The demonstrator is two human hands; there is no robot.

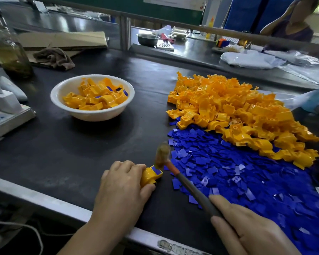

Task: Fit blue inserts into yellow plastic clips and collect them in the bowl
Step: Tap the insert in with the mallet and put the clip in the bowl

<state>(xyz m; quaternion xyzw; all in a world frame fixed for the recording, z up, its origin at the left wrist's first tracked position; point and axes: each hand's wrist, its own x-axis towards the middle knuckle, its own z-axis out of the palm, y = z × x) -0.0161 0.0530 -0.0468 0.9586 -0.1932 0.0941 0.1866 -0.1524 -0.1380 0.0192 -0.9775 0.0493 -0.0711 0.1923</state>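
My left hand [122, 188] holds a yellow clip [150, 176] down on the black mat, a blue insert [156, 170] sitting in its top. My right hand [247, 229] grips the handle of a small hammer [162, 153], whose blurred head is right over the insert. A white bowl [63, 89] at the centre left holds several yellow clips with blue inserts. A big heap of yellow clips [234, 111] lies at the right. In front of it spreads a heap of blue inserts [247, 181].
A power strip with a charger [4, 111] sits at the left edge, behind it a glass bottle [9, 52] and a brown rag [53, 57]. Plastic bags [256, 59] lie at the back right. A person [291, 28] sits across the bench. The table's metal edge [44, 201] runs close to me.
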